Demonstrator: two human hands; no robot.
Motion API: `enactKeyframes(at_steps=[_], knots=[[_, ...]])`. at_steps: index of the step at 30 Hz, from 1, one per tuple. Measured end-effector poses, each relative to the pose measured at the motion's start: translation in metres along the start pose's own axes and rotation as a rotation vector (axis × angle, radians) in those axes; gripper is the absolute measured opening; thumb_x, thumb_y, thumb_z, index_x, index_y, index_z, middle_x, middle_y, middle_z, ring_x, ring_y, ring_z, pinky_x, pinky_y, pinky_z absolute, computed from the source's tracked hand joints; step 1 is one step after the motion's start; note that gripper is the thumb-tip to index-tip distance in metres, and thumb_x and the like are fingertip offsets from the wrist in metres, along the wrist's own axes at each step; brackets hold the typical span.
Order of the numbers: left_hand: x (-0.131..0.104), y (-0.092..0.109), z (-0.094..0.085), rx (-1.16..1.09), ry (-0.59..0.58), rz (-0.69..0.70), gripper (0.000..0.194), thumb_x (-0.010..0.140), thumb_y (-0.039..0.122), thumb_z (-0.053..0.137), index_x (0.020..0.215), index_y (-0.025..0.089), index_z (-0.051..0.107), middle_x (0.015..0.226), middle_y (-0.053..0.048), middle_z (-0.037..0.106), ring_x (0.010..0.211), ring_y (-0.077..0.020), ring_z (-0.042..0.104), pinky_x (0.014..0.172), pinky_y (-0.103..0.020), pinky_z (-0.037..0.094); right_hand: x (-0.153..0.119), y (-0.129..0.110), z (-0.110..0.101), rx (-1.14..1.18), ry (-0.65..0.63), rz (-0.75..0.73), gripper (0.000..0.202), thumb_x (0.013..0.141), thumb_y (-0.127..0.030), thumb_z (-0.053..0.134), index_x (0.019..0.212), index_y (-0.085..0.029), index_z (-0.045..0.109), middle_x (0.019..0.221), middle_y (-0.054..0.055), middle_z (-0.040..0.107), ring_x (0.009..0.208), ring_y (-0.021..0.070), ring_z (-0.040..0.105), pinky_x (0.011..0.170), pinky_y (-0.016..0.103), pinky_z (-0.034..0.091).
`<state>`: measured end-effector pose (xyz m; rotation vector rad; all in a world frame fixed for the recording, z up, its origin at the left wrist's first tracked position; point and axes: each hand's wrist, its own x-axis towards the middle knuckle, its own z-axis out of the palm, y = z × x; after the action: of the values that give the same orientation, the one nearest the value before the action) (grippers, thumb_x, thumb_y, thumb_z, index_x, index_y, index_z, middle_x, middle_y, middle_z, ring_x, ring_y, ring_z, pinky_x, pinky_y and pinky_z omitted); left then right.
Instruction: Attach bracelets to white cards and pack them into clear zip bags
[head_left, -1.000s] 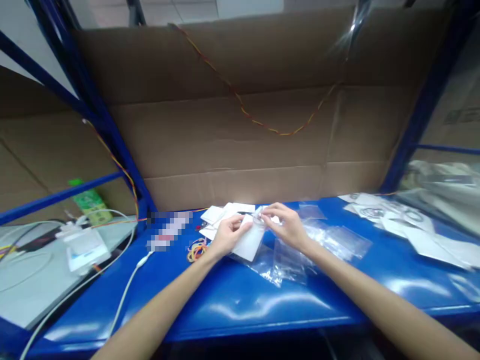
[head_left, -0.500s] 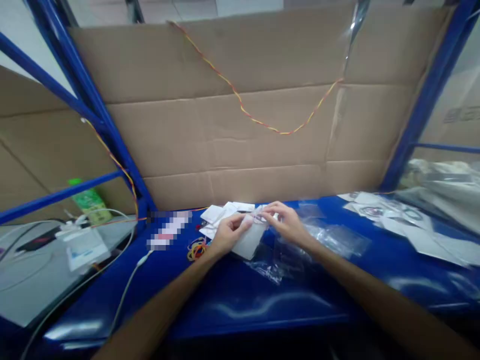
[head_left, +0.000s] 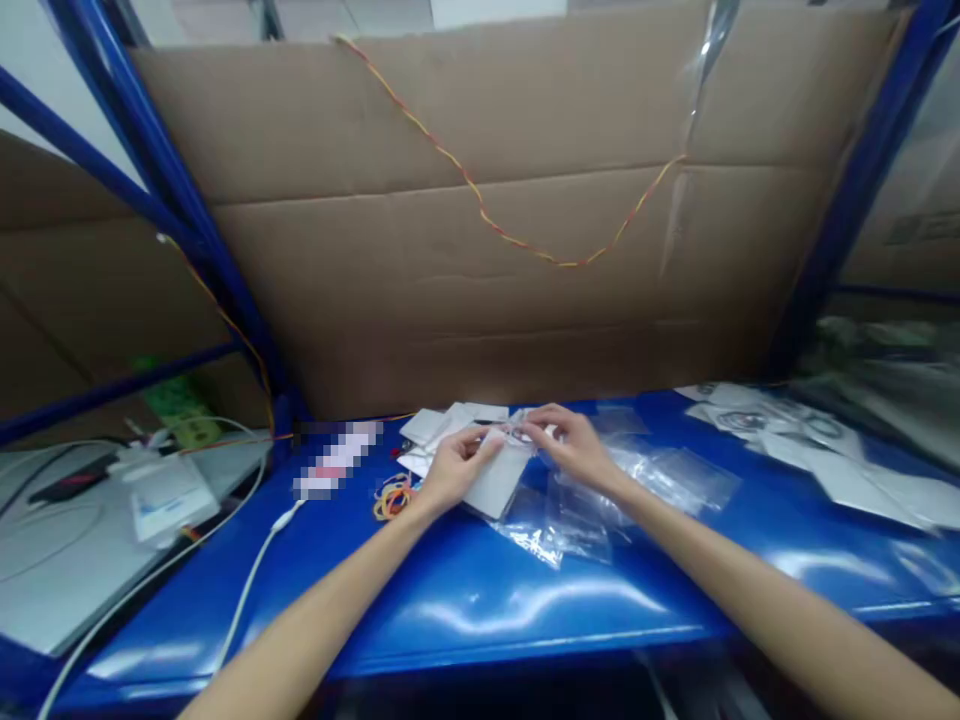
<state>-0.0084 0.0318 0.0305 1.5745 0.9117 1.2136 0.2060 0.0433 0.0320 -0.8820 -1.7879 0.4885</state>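
Both my hands meet over the blue work surface (head_left: 450, 590). My left hand (head_left: 456, 468) is closed, thumb and fingers pinching the edge of a white card in a clear plastic bag (head_left: 499, 482). At the bag's top edge, the fingertips of my right hand (head_left: 571, 443) are pinched together on the clear plastic. Fingers partly cover that edge, and its fine detail is too small to read. White cards (head_left: 424, 427) lie behind my left hand. Beside my left wrist is a coil of yellow and red wire (head_left: 393, 497). Clear plastic bags (head_left: 577, 520) lie under and beside my right hand.
White cards with coiled cables (head_left: 750, 420) lie at the right. A cardboard panel (head_left: 480, 290) stands behind, between blue frame posts (head_left: 202, 220). A twisted yellow-red wire (head_left: 484, 212) hangs there. On the left, a white cable (head_left: 251, 580), a green bottle (head_left: 180, 400) and a white box (head_left: 172, 500).
Both hands stay in nearly the same place, still at the bagged card's top edge. The blue surface and arms look brighter, while the cardboard and the sides have become darker.
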Motion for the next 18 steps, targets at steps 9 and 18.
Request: enactKeyframes(at_steps=[9, 18], knots=[[0.0003, -0.0013, -0.0007, 0.018, 0.006, 0.001, 0.044, 0.080, 0.050, 0.078, 0.108, 0.015, 0.081, 0.091, -0.012, 0.080, 0.068, -0.0232, 0.070, 0.056, -0.028, 0.050, -0.0004, -0.0047, -0.0022, 0.009, 0.034, -0.006, 0.022, 0.091, -0.040, 0.072, 0.091, -0.020, 0.080, 0.096, 0.008, 0.078, 0.081, 0.0202, 0.069, 0.061, 0.028, 0.047], [0.0018, -0.0047, -0.0016, 0.044, -0.013, 0.013, 0.049, 0.080, 0.052, 0.077, 0.111, 0.014, 0.080, 0.095, -0.012, 0.081, 0.072, -0.0255, 0.072, 0.059, -0.030, 0.052, -0.0026, -0.0026, -0.0005, -0.037, 0.051, -0.087, 0.015, 0.090, -0.035, 0.074, 0.087, -0.023, 0.080, 0.092, 0.006, 0.078, 0.082, 0.0209, 0.069, 0.067, 0.031, 0.050]])
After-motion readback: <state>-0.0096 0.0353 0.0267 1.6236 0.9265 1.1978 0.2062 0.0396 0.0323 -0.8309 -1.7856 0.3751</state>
